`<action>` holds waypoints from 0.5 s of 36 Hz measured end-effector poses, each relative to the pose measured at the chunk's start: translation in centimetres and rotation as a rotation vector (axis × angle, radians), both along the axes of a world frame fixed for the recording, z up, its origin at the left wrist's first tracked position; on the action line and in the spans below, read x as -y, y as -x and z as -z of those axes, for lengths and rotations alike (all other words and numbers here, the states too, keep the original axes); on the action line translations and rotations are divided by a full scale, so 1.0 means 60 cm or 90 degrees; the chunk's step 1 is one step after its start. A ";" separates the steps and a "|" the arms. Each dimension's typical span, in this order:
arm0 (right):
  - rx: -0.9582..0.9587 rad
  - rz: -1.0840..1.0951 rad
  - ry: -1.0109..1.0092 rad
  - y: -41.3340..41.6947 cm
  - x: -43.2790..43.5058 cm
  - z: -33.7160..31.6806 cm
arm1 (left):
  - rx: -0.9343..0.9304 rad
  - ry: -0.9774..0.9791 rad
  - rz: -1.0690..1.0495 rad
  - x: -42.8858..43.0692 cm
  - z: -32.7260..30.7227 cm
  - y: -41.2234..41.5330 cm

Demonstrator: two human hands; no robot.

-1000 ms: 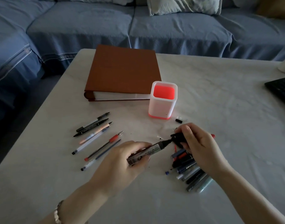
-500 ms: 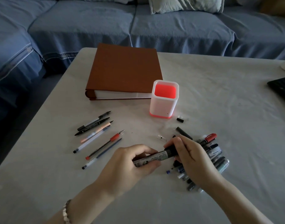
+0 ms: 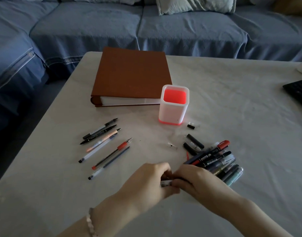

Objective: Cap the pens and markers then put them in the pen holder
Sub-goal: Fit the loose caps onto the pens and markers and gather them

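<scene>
Closest to me, my left hand (image 3: pixel 146 185) and right hand (image 3: pixel 196 182) are pressed knuckle to knuckle low over the table (image 3: pixel 232 168). The fingers of both are curled tight round the marker (image 3: pixel 166 183). Only a short grey strip of its barrel shows between them. Half a second ago a long stretch of barrel lay open between the hands, and a second ago the bare tip showed with the cap off it. Now the hands have closed that gap and drawn back toward me. I cannot see the cap itself under the right fingers. A bead bracelet (image 3: pixel 90 221) sits on the left wrist.

Just beyond the right hand lies the heap of pens (image 3: pixel 220 161), more of it uncovered than before. Black caps (image 3: pixel 193 142) and a clear cap (image 3: pixel 171 145) lie loose beside it. To the left, the uncapped pens (image 3: pixel 104 142) lie in a slanting row, unmoved. Further off the pen holder (image 3: pixel 173 105) stands upright with nothing in it, a small black cap (image 3: pixel 191 126) near its base. The brown binder (image 3: pixel 131 77) lies behind it, a keyboard (image 3: pixel 299 91) at the right edge, and the blue sofa (image 3: pixel 112 28) beyond.
</scene>
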State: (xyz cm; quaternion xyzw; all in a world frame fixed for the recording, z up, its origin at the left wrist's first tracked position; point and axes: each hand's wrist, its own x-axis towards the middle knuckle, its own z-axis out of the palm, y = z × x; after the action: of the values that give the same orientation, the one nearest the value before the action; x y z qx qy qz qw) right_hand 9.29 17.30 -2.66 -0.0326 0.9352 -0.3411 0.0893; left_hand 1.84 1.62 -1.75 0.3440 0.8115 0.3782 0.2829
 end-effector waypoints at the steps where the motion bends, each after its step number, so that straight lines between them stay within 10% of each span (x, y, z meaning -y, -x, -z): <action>1: -0.023 -0.001 0.017 0.002 -0.003 0.000 | 0.007 -0.016 -0.012 0.000 0.001 -0.002; 11: -0.165 0.100 -0.188 -0.049 -0.126 0.045 | -0.322 0.115 -0.319 0.091 0.046 0.097; 18: -0.166 0.169 -0.256 -0.079 -0.161 0.063 | -0.309 0.232 -0.334 0.103 0.072 0.110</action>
State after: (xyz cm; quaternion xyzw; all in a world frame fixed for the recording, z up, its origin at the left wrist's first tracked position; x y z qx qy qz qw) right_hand 14.03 26.98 -6.44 0.0653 0.9838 -0.1501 -0.0727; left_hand -4.77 -4.57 -6.10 0.1482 0.9690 0.1950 0.0331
